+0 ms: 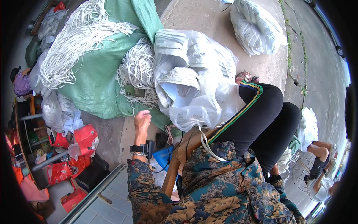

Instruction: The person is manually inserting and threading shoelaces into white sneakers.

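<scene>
My left hand [142, 121] is closed, its fingers pinched together at the end of a white cord that runs down from a tangled pile of cord [138, 63]. A flat olive-coloured device, phone-like [134, 90], lies on that pile. To the right, a clear plastic bag [197, 108] holds stacks of white, curved, cap-like fabric pieces [181, 80]. My right hand [275, 170] is low beside my far thigh, near some white pieces [285, 161]; its fingers are hidden. A loop of white cord [209, 147] hangs over my lap.
Green sheeting [97, 63] lies under a larger heap of white cord [71, 56]. Another stuffed clear bag [257, 28] stands far right. Red bags [85, 140] crowd a rack at left. A wooden bar [179, 160] is beside my lap. Another person [322, 175] sits at right.
</scene>
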Motion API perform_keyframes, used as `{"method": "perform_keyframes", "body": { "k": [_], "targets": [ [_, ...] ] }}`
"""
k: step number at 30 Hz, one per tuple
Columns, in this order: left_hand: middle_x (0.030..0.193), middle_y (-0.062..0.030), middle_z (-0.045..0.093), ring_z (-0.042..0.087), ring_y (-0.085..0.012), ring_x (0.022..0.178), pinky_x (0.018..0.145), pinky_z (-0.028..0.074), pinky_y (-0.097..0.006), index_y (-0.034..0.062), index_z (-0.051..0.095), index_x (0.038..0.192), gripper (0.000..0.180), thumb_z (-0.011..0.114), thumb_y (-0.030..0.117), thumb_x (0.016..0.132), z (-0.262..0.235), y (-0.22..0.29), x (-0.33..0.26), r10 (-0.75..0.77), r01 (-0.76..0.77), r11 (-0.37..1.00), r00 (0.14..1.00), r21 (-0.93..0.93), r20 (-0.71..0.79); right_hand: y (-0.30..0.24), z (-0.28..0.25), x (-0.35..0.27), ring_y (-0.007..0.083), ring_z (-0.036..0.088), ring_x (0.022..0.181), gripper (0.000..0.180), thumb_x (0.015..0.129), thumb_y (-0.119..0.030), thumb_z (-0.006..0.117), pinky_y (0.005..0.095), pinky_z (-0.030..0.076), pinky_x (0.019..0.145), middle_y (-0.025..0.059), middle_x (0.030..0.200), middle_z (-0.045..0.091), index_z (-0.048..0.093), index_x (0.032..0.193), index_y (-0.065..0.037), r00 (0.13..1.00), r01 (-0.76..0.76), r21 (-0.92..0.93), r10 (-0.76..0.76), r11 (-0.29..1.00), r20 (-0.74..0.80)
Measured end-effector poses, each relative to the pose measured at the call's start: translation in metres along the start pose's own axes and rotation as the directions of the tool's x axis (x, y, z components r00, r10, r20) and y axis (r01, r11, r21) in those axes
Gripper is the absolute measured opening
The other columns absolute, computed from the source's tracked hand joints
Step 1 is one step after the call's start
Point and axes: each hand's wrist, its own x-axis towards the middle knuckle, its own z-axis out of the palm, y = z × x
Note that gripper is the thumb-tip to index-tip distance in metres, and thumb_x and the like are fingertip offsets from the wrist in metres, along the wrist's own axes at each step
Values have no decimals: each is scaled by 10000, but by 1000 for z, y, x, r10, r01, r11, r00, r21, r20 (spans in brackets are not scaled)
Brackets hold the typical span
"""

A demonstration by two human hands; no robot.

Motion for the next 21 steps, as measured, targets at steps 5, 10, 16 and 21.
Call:
{"method": "perform_keyframes", "body": {
  "k": [5, 10, 16, 21],
  "targets": [
    [813, -24, 611, 552, -108, 697, 594, 434, -252, 45, 605, 985, 250, 588, 125, 749, 77, -25, -16, -52, 34, 997, 966, 72, 253, -3, -1, 1, 114, 567, 811, 259, 877, -223, 505, 271, 460, 676, 52, 950, 590, 536, 1063, -44, 1000, 3, -5, -3, 1000, 4],
    [824, -129, 649, 604, -180, 757, 691, 464, -282, -13, 618, 932, 224, 577, 111, 750, 106, -9, -35, 66, -187, 938, 924, 293, 377, -4, -4, 9, 116, 564, 825, 264, 878, -222, 504, 273, 458, 687, 53, 965, 586, 533, 1071, -44, 999, 18, -17, -18, 1000, 36],
    [834, -156, 641, 621, -237, 778, 702, 485, -332, 9, 594, 973, 277, 596, 196, 769, 15, -16, -43, 231, -384, 820, 901, 425, 367, 0, -7, 10, 118, 560, 843, 270, 879, -221, 503, 276, 455, 700, 54, 983, 582, 530, 1081, -45, 998, 33, -34, -31, 999, 60],
    [953, -180, 626, 609, -262, 885, 759, 476, -345, 10, 547, 1081, 410, 601, 291, 786, -42, -87, -77, -139, 29, 863, 973, 505, 181, -12, -7, 12, 120, 557, 858, 275, 880, -221, 502, 278, 452, 711, 55, 998, 579, 527, 1090, -45, 995, 37, -93, -29, 995, 94]
  ]
}}
